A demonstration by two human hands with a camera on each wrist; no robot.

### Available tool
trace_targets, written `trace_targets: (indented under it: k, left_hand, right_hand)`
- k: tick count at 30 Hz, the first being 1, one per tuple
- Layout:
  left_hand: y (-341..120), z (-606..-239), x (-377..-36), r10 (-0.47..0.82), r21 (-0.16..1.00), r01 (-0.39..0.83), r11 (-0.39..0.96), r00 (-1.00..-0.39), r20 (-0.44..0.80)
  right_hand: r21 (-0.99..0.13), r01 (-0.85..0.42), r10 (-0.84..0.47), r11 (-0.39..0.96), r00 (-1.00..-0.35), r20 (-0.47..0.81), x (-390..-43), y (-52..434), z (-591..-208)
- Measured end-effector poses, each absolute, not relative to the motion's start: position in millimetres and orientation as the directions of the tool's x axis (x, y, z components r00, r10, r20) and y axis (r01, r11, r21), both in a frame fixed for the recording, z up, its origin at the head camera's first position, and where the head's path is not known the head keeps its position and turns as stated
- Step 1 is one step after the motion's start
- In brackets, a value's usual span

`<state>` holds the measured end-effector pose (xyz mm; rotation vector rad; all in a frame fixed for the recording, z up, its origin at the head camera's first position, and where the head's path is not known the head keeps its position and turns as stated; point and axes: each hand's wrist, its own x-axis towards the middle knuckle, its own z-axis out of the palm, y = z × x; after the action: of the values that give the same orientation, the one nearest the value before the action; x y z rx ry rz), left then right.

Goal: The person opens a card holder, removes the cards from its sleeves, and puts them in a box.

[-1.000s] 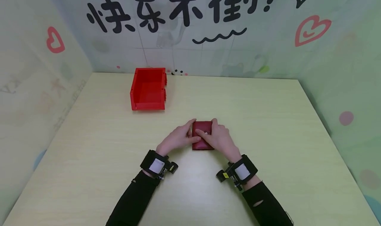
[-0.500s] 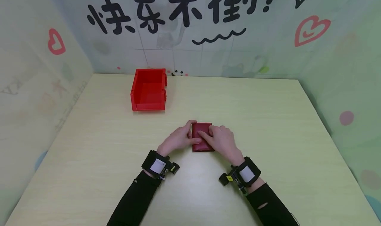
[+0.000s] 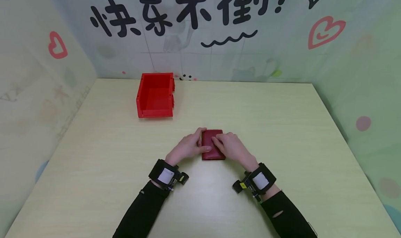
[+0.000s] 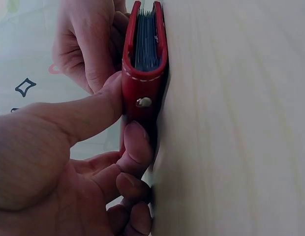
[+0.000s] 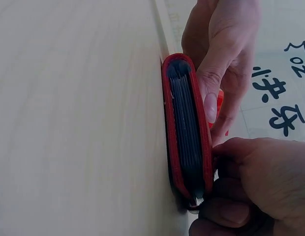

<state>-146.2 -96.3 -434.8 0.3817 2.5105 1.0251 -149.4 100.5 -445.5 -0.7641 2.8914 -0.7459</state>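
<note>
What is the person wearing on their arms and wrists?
Long black sleeves; the right sleeve has a small hole. Each wrist has a black band with a white patch, left band and right band, carrying a small black camera. The hands are bare.

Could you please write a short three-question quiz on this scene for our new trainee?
1. True or false: the red wallet lies closed on the table.
2. Which hands touch the wallet? A) only the left hand B) only the right hand C) both
3. Fill in: the red bin stands on the person's ____ side, apart from the wallet.

Key: 1 true; 2 C; 3 left.
</note>
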Motion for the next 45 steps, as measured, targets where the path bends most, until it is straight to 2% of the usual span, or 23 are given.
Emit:
trace_targets:
  k: [7,13,22,28,34,36,41,45]
  left_hand:
    - [-94.0,-433.8,-144.7,0.395,0.712,0.105,0.694,-0.883,-0.255]
    - [-92.9,-432.9,-143.6,0.391,0.706,0.108,0.700,-0.885,-0.253]
    - [-91.6,-431.4,-145.2,0.371,0.703,0.068,0.708,-0.883,-0.288]
    - [-92.1,-429.3,-149.4,0.385,0.696,0.087,0.713,-0.878,-0.285]
    - [-91.2,-423.6,-152.3,0.408,0.683,0.118,0.721,-0.868,-0.281]
    - [-89.9,-422.2,-152.7,0.416,0.676,0.133,0.725,-0.867,-0.275]
    - [-82.2,-415.9,-149.3,0.426,0.637,0.178,0.750,-0.867,-0.259]
    - [-71.2,-412.1,-144.8,0.438,0.598,0.218,0.771,-0.863,-0.251]
  right_hand:
    - [-0.533,-0.455,-0.498,0.714,-0.864,0.070,-150.3,106.2,-447.2]
    - [-0.654,-0.407,-0.482,0.638,-0.873,0.075,-151.6,112.9,-450.3]
    - [-0.776,-0.265,-0.346,0.572,-0.936,0.065,-154.7,131.5,-453.4]
    - [-0.758,-0.280,-0.316,0.590,-0.943,0.102,-159.9,152.0,-450.2]
    - [-0.660,-0.398,-0.411,0.636,-0.900,0.147,-164.7,163.0,-453.4]
    - [-0.632,-0.412,-0.446,0.656,-0.888,0.116,-165.1,164.4,-455.6]
    - [-0.592,-0.357,-0.483,0.722,-0.874,-0.061,-162.0,164.9,-456.4]
    - [-0.558,-0.353,-0.488,0.751,-0.866,-0.109,-159.7,165.2,-457.0]
